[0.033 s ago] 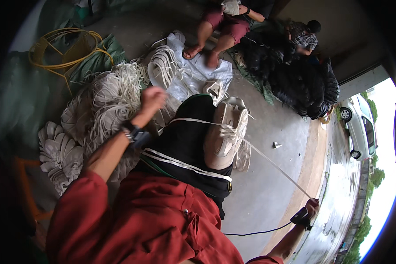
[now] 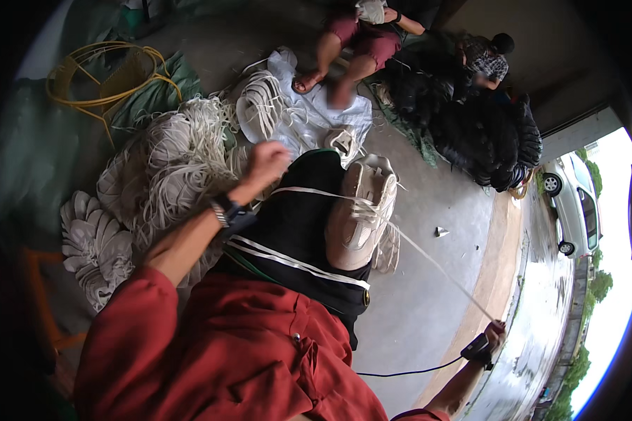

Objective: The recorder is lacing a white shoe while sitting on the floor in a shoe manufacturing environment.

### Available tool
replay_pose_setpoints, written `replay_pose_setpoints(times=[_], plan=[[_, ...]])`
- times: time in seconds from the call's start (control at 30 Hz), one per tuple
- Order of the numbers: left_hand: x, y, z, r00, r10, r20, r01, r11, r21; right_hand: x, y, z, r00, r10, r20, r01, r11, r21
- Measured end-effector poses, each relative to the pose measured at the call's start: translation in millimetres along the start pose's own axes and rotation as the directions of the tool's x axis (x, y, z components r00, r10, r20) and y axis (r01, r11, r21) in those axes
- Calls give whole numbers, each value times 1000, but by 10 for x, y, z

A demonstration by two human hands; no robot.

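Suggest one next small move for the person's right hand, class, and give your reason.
Probably ease the right hand a little toward the pale shoe: the lace runs nearly straight between them, with that hand far out to the side, so little slack seems left to pull.

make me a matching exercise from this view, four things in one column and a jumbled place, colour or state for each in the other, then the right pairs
Column one
1. cream lace-up sneaker
2. right hand
3. round-rimmed frame
4. car

Column two
A. yellow, at the upper left of the view
B. outdoors, near the right edge of the view
C. on the black fabric across the person's lap
D. gripping a stretched-out pale lace

Right pairs
1-C, 2-D, 3-A, 4-B
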State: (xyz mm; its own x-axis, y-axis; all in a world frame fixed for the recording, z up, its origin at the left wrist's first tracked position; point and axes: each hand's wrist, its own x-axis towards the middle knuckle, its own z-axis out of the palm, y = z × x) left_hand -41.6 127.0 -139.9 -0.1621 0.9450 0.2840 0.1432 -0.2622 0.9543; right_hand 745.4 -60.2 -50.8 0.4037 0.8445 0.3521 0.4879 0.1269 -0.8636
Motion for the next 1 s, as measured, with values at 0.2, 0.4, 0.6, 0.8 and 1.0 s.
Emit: replay_pose_setpoints(times=[0.2,0.4,0.6,0.8,1.0], plan=[[7,420,1015,869,-304,391,345,938,-37,-385,583,-190,854,519,-30,-353,622,699],[-9,369,998,814,-373,445,434,900,-40,-890,615,289,447,892,63,-294,80,952],[36,400,1047,806,-412,425,436,899,45,-859,618,743,469,879,-83,-399,295,868],[78,547,1156,932,95,348,-236,891,389,-748,125,1854,833,552,-31,-480,749,457],[83,674,1214,872,137,470,-404,743,534,-521,-1252,3668,818,390,423,-530,796,291]])
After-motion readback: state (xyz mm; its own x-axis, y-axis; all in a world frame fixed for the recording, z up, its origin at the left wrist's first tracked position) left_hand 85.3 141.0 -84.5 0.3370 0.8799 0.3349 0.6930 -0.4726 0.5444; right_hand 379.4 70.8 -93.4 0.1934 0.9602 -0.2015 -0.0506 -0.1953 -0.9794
